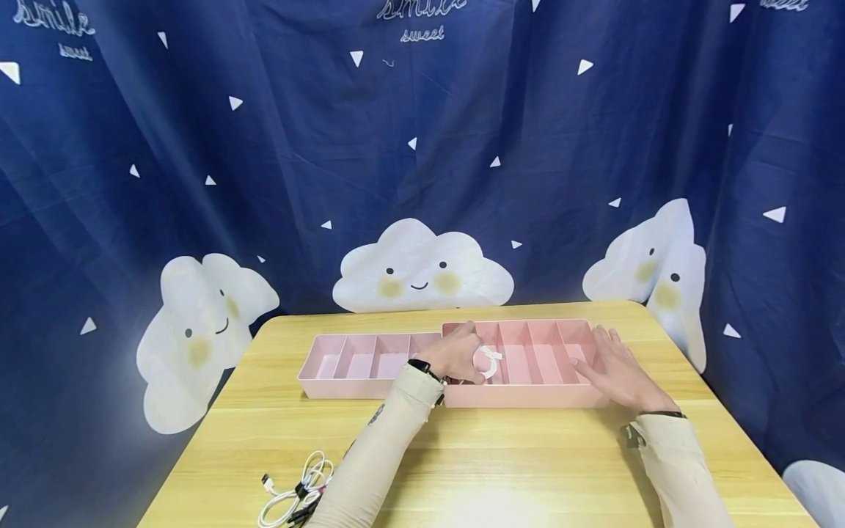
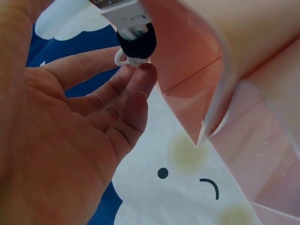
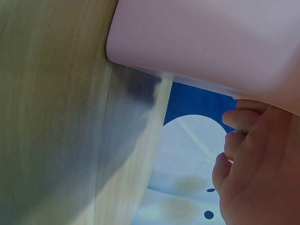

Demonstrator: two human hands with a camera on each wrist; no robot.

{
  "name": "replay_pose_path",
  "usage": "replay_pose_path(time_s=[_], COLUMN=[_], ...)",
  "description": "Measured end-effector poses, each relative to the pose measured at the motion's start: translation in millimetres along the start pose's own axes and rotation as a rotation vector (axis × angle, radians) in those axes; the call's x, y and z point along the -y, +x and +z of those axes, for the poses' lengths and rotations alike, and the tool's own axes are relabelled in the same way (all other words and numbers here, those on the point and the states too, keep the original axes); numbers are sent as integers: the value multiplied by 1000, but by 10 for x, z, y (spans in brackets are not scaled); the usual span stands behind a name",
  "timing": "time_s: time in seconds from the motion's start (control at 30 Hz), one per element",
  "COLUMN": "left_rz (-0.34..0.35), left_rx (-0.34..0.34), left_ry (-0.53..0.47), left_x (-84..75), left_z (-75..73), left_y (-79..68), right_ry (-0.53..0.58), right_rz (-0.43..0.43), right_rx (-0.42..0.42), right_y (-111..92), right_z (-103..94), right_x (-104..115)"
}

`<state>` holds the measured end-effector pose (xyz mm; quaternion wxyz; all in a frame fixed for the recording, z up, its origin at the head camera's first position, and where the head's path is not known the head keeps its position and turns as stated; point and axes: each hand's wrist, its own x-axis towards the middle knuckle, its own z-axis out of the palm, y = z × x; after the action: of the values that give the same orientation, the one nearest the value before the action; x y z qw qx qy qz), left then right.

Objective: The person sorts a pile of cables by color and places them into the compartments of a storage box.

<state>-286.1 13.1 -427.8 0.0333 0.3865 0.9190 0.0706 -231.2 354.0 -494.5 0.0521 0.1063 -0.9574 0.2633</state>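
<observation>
My left hand (image 1: 457,356) reaches over the left part of a pink divided box (image 1: 521,397). Its fingertips pinch a coiled white USB cable (image 1: 490,361); the left wrist view shows a black tie (image 2: 138,43) around the coil and a metal plug end (image 2: 124,14) beside it. The box's partition walls stand close to these fingers. At the box's right end my right hand (image 1: 623,375) rests against the outer wall, its fingers extended and the thumb over the rim. In the right wrist view its fingers lie along the box's side.
A paler pink divided box (image 1: 356,389) adjoins the first on its left. Near the table's front left, a bundle of white and black cables (image 1: 301,490) lies partly behind my left sleeve. A dark blue curtain (image 1: 422,147) with clouds hangs behind the wooden table (image 1: 515,462).
</observation>
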Motion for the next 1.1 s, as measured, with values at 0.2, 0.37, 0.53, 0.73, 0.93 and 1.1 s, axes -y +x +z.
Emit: replay_pose_path(time_s=[0.2, 0.37, 0.53, 0.73, 0.93, 1.1], left_rz=[31, 41, 34, 49, 50, 17], left_rx=[-20, -33, -35, -52, -58, -45], left_ry=[14, -3, -11, -23, -26, -38], left_x=[1, -2, -1, 28, 48, 65], left_z=[16, 30, 47, 55, 34, 27], left_y=[15, 28, 34, 31, 10, -40], right_ry=[4, 3, 3, -3, 3, 0], right_rz=[8, 1, 1, 10, 6, 0], right_rx=[5, 2, 4, 10, 10, 9], right_y=[-1, -7, -10, -3, -2, 6], right_z=[0, -2, -11, -16, -11, -4], right_x=[0, 4, 14, 3, -4, -4])
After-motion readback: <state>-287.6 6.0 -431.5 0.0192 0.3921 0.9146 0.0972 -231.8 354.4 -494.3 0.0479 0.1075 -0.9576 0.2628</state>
